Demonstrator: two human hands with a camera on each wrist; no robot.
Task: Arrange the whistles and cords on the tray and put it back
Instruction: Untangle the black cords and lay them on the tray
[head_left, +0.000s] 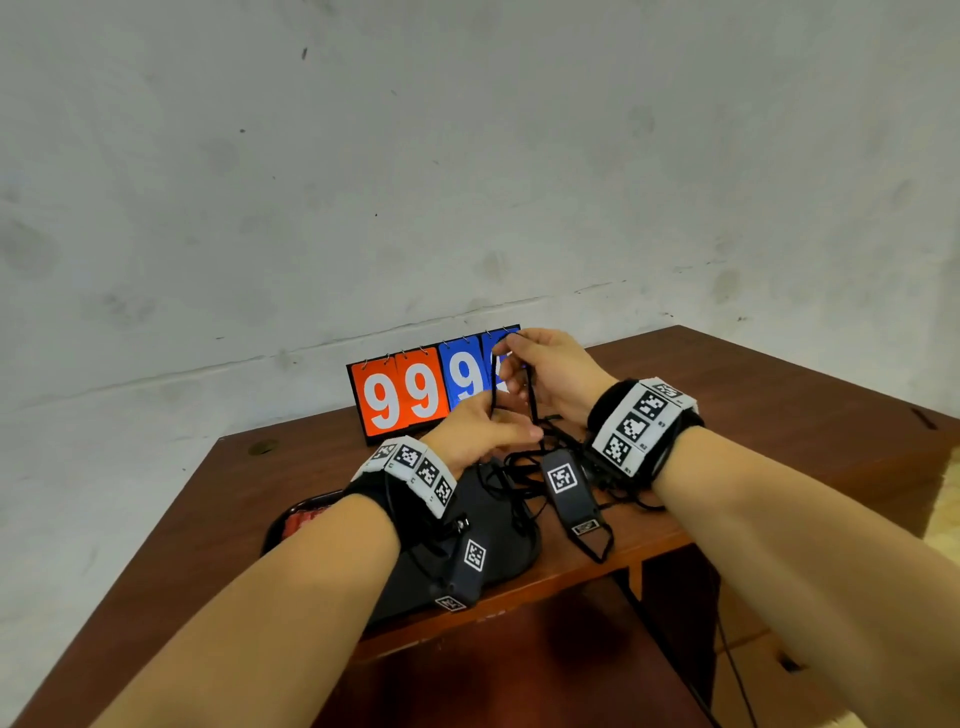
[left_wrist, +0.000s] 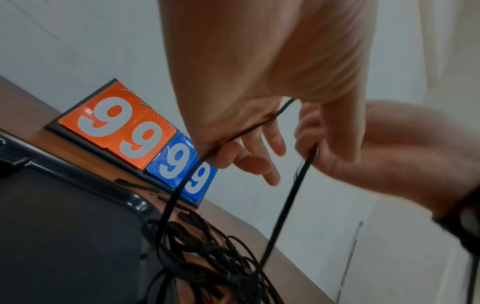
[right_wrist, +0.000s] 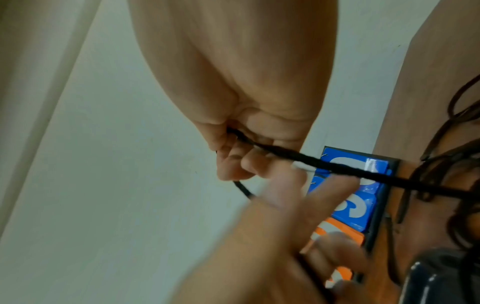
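Bare room, stained plaster wall (head_left: 467, 156), wooden table (head_left: 779, 415), flip scoreboard (head_left: 410, 395)

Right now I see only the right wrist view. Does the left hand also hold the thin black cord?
Observer: Yes. The left hand grips the thin black cord, below the right hand, whose fingers pinch it higher up.
Operator: Does anything lie in the black plastic tray?
Observer: A red thing, too hidden to name, lies at the left end of the black plastic tray.
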